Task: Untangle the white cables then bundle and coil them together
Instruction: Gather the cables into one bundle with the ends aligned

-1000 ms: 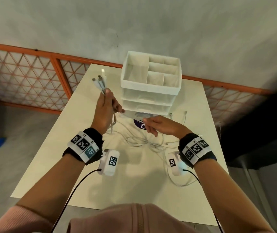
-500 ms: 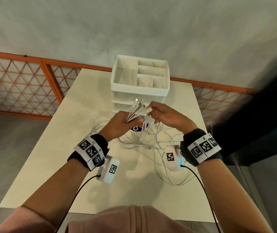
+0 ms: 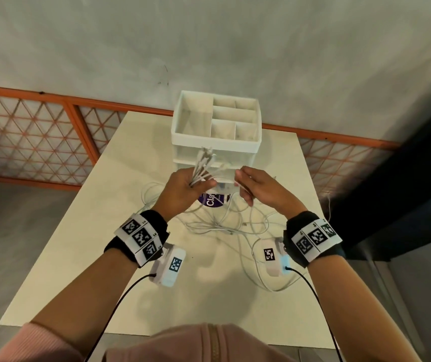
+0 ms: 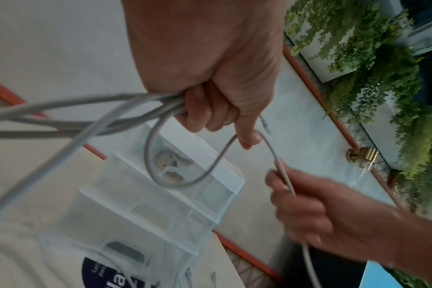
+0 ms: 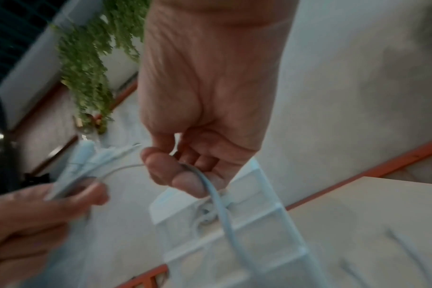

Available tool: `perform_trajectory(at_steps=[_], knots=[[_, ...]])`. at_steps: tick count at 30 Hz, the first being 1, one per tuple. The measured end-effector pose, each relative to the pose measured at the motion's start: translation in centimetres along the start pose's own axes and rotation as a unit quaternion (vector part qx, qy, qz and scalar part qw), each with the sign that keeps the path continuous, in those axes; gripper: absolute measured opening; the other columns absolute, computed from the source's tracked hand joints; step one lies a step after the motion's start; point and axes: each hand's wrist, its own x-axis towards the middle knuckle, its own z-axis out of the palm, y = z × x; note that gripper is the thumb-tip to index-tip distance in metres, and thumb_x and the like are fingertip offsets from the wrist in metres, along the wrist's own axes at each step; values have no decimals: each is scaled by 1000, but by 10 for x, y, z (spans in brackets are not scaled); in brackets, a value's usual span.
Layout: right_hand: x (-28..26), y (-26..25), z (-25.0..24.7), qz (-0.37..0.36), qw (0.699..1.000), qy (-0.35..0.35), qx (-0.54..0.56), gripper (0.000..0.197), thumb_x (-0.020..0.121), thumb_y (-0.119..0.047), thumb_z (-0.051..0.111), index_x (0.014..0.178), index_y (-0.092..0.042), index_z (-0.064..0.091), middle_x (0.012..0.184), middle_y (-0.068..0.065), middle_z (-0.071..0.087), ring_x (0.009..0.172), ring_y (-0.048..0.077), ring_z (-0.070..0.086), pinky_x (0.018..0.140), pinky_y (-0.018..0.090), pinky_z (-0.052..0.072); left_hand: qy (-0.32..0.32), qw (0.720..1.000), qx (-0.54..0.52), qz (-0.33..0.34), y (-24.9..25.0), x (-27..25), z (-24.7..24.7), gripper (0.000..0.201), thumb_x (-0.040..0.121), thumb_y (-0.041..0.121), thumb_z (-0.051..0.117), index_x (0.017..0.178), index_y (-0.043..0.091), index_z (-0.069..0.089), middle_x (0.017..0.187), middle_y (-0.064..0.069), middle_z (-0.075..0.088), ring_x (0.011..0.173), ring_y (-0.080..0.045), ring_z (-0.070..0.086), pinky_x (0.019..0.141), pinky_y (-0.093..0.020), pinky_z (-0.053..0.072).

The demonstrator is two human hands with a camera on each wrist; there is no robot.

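Several white cables (image 3: 217, 226) lie tangled on the pale table (image 3: 83, 257). My left hand (image 3: 183, 189) grips a bunch of their plug ends (image 3: 204, 163), which fan upward in front of the drawer unit. In the left wrist view the left hand (image 4: 210, 109) is curled round the gathered cables (image 4: 86, 117). My right hand (image 3: 258, 189) pinches one cable between thumb and fingers, just right of the bunch. The right wrist view shows that pinched cable (image 5: 222, 210) running down from the right hand (image 5: 185, 175). Both hands are raised above the table.
A white drawer organiser (image 3: 217, 137) with open top compartments stands at the table's far side. A purple round label (image 3: 211, 199) lies below the hands. An orange lattice railing (image 3: 39, 142) and a grey wall are behind. Planters with green plants (image 4: 382, 68) hang nearby.
My left hand came down and right with the plug bunch toward the right hand. The right hand rose from the table and now pinches one cable beside the bunch.
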Motion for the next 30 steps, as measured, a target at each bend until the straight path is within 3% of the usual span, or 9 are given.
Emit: perform_trajectory(at_steps=[4, 8, 10, 13, 17, 21, 24, 27, 30], knots=[[-13, 38, -9, 59, 998, -2, -20, 51, 98, -47, 38, 65, -10, 52, 47, -4, 43, 44, 11, 37, 48, 14, 36, 134, 991, 10, 25, -6, 4, -23, 7, 82, 18, 71, 79, 15, 65, 66, 1, 61, 57, -5, 51, 64, -28, 40], [-24, 72, -19, 118, 992, 14, -38, 51, 94, -50, 43, 60, -13, 51, 52, -7, 45, 53, 12, 42, 58, 21, 39, 209, 976, 46, 35, -18, 8, -45, 11, 84, 19, 70, 81, 10, 64, 56, 7, 53, 49, -3, 44, 60, -29, 38], [-23, 74, -24, 107, 991, 25, -70, 48, 94, -48, 45, 60, -15, 52, 60, -1, 48, 60, 15, 43, 63, 25, 38, 204, 976, 73, 27, -23, 8, -46, 17, 84, 23, 70, 84, 6, 66, 57, -1, 55, 52, -15, 43, 60, -31, 41], [-15, 60, -29, 84, 987, 38, -129, 45, 92, -44, 52, 61, -13, 54, 62, 6, 47, 58, 15, 43, 61, 22, 37, 160, 983, 85, 16, -24, 6, -38, 26, 79, 21, 75, 103, 13, 68, 53, 0, 48, 44, -8, 38, 54, -21, 38], [-4, 26, -24, 32, 987, 63, -147, 48, 88, -37, 62, 68, 7, 57, 51, -5, 47, 40, -2, 46, 46, 10, 34, 100, 995, 23, 13, -14, 1, -21, 44, 74, 24, 79, 115, 18, 63, 57, 4, 38, 44, -5, 31, 50, -14, 31], [3, -14, -7, -54, 991, 30, -120, 36, 98, -32, 48, 65, -20, 58, 51, -15, 54, 46, -5, 47, 53, 11, 35, -42, 998, -37, 17, 2, -6, -1, 19, 84, 23, 69, 102, 23, 66, 66, -2, 63, 61, -6, 51, 67, -21, 43], [6, -33, -6, -79, 994, 10, -76, 35, 101, -32, 37, 78, -19, 60, 66, -17, 57, 57, -9, 50, 56, 5, 36, -106, 993, -45, 10, 15, -12, 7, 11, 92, 9, 57, 86, 11, 65, 47, 18, 61, 48, 10, 53, 56, -2, 38], [3, -28, -15, -57, 998, 1, -36, 38, 100, -36, 40, 76, -16, 61, 51, -18, 49, 48, -2, 43, 50, 7, 33, -60, 997, -49, 15, 11, -10, 1, 30, 95, 17, 52, 71, 1, 60, 36, 17, 47, 34, 3, 40, 42, -7, 29], [-7, 2, -19, -14, 999, -36, -34, 36, 96, -39, 48, 72, -15, 59, 57, -5, 42, 49, 6, 38, 50, 13, 36, 73, 996, -43, 29, -1, -2, -12, 36, 95, 29, 52, 60, 22, 52, 35, 11, 41, 33, -2, 30, 40, -15, 23]])
